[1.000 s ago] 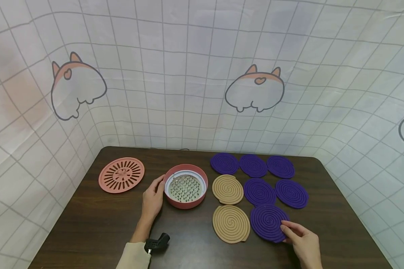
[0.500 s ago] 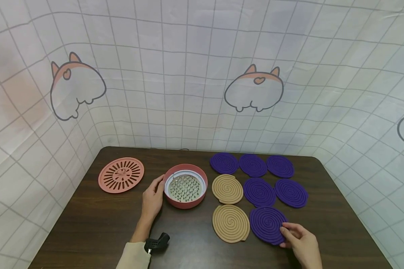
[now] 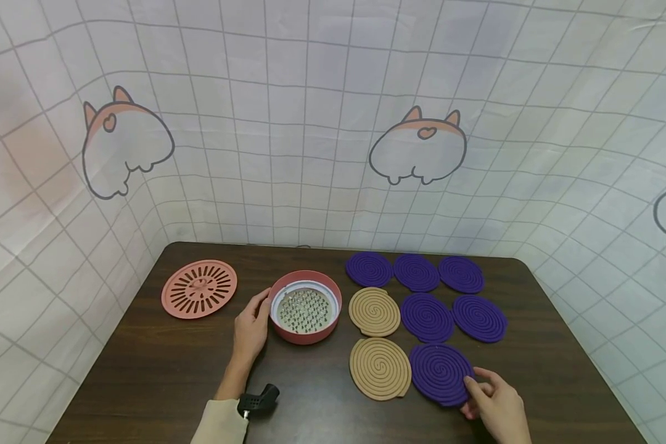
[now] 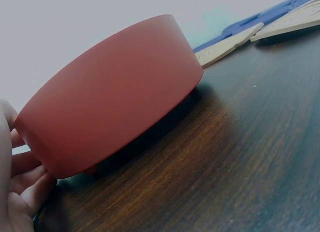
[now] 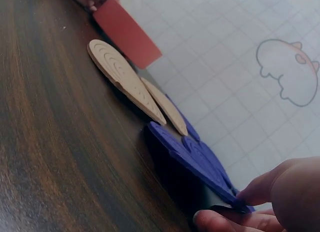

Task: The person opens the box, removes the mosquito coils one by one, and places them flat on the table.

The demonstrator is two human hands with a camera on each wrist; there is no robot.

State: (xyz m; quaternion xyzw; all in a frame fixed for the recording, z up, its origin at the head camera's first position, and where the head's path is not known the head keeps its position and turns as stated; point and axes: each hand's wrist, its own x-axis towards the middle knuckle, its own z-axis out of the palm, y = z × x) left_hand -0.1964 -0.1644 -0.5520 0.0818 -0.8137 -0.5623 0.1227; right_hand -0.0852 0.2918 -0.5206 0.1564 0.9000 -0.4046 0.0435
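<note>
My right hand (image 3: 496, 404) pinches the right edge of a purple spiral coaster (image 3: 441, 373) between thumb and fingers. A dark shadow shows under this coaster (image 5: 192, 159) in the right wrist view, where its held edge stands above the table. My left hand (image 3: 252, 327) holds the left side of a round red container (image 3: 305, 339), its fingers (image 4: 32, 184) at the wall and lower edge. Inside the container lies a white ring round a pale disc with many small holes. Directly left of the held coaster is a tan spiral coaster (image 3: 380, 370).
A second tan coaster (image 3: 374, 311) and several more purple coasters (image 3: 427, 317) lie flat in rows behind. At the back left lies a pink slotted round lid (image 3: 200, 290). The dark wooden table (image 3: 144, 382) ends at a white gridded curtain (image 3: 288, 154).
My right hand has brought the purple coaster slightly toward me, away from the purple one behind it, and its near edge sits lower in view. The left hand and red container stay in place.
</note>
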